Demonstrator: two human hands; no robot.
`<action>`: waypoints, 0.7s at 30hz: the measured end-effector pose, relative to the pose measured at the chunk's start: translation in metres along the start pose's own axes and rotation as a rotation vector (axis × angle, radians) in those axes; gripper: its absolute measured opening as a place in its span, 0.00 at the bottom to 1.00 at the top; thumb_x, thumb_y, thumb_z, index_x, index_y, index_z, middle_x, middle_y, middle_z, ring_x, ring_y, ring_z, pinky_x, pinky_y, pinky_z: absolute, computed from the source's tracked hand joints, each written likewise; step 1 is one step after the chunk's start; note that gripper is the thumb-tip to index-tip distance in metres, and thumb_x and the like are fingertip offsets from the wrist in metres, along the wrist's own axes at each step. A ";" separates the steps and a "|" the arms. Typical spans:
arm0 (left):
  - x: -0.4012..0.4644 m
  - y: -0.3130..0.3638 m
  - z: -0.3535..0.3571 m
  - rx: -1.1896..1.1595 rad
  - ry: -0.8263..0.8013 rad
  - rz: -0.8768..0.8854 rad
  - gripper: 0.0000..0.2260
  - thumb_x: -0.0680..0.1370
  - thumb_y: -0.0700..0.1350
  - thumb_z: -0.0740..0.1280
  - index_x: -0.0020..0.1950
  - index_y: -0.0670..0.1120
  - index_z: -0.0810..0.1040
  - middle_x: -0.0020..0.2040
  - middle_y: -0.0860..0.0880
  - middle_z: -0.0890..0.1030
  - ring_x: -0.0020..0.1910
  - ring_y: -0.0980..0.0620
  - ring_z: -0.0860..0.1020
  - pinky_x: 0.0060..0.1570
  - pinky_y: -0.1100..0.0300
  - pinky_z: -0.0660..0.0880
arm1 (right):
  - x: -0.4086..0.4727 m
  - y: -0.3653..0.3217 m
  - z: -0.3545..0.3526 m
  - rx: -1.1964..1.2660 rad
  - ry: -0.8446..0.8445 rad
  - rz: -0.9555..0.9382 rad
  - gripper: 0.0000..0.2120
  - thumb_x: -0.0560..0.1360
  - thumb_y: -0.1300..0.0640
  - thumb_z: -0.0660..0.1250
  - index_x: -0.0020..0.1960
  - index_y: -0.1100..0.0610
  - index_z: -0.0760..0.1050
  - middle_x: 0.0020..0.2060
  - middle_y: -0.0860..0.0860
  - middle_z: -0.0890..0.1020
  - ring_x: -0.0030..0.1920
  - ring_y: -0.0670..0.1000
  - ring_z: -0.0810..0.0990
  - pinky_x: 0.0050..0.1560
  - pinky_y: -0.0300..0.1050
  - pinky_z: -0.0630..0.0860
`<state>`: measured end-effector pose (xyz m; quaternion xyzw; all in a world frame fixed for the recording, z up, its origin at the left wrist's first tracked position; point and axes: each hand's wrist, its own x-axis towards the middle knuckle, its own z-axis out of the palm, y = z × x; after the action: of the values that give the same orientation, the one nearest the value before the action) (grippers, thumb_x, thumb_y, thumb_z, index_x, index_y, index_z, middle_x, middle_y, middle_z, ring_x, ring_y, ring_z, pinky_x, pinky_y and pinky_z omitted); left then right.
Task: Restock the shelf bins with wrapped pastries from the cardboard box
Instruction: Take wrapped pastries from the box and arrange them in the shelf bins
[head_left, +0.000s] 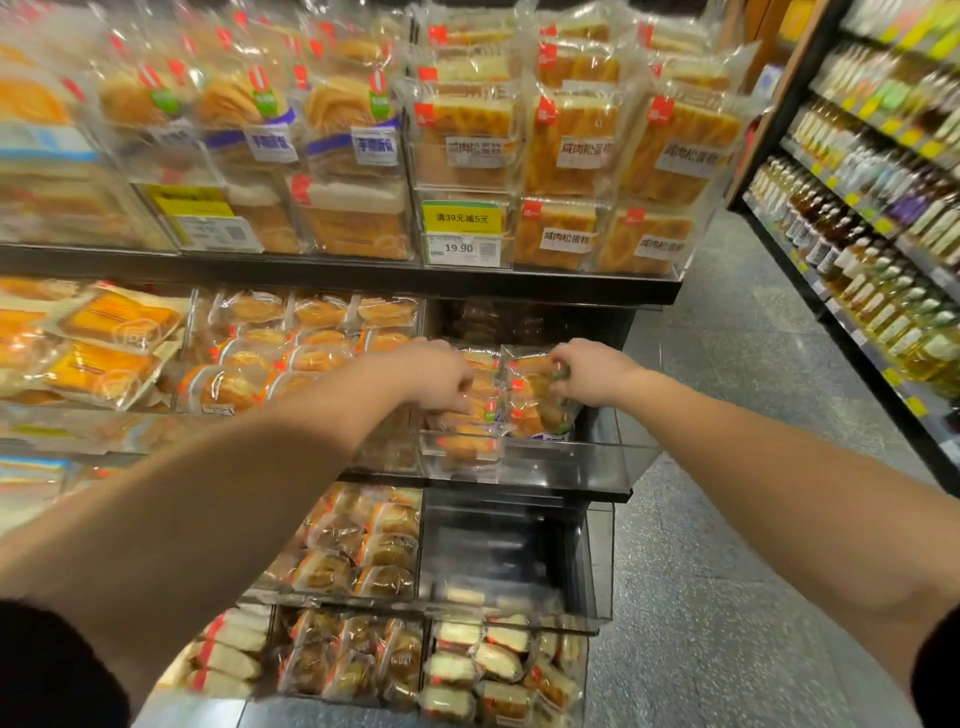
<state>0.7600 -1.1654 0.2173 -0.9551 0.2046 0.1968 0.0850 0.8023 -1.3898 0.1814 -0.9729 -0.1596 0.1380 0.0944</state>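
Hands, left (439, 382) and right (589, 374), each grip wrapped pastries (537, 400) in the clear bin (545, 462)

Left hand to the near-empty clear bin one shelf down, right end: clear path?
Probably yes. The near-empty clear plastic bin sits directly below the left hand, open on top, nothing blocking. But that hand's grip is busy on a clear-wrapped pastry pack, so release first.

tiered shelf (519, 283), clear bins (597, 457), wrapped pastries (322, 358)

Grocery shop: price tags (459, 232), stocked pastry shelves (337, 270), bottle aisle (872, 208).
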 end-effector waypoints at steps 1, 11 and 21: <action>-0.015 -0.005 -0.007 -0.090 0.048 0.000 0.17 0.79 0.59 0.63 0.61 0.49 0.78 0.55 0.51 0.77 0.56 0.50 0.74 0.56 0.54 0.73 | -0.007 -0.007 -0.009 0.045 0.019 0.014 0.25 0.78 0.49 0.68 0.72 0.54 0.70 0.64 0.52 0.75 0.61 0.53 0.76 0.56 0.45 0.73; -0.216 -0.092 0.053 -0.696 0.368 -0.403 0.10 0.80 0.56 0.66 0.52 0.50 0.79 0.46 0.53 0.79 0.41 0.56 0.74 0.37 0.63 0.67 | -0.073 -0.184 0.001 0.408 0.161 -0.041 0.21 0.79 0.44 0.65 0.69 0.50 0.73 0.63 0.50 0.79 0.55 0.51 0.78 0.52 0.43 0.72; -0.480 -0.174 0.261 -0.561 0.269 -0.741 0.12 0.80 0.54 0.65 0.49 0.45 0.76 0.50 0.45 0.79 0.48 0.45 0.77 0.44 0.55 0.71 | -0.132 -0.464 0.146 0.056 -0.141 -0.447 0.21 0.79 0.50 0.65 0.69 0.59 0.74 0.65 0.57 0.78 0.64 0.57 0.77 0.61 0.44 0.71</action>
<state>0.3423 -0.7731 0.1920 -0.9667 -0.2011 0.0758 -0.1387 0.5064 -0.9822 0.1807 -0.8984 -0.3732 0.1857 0.1382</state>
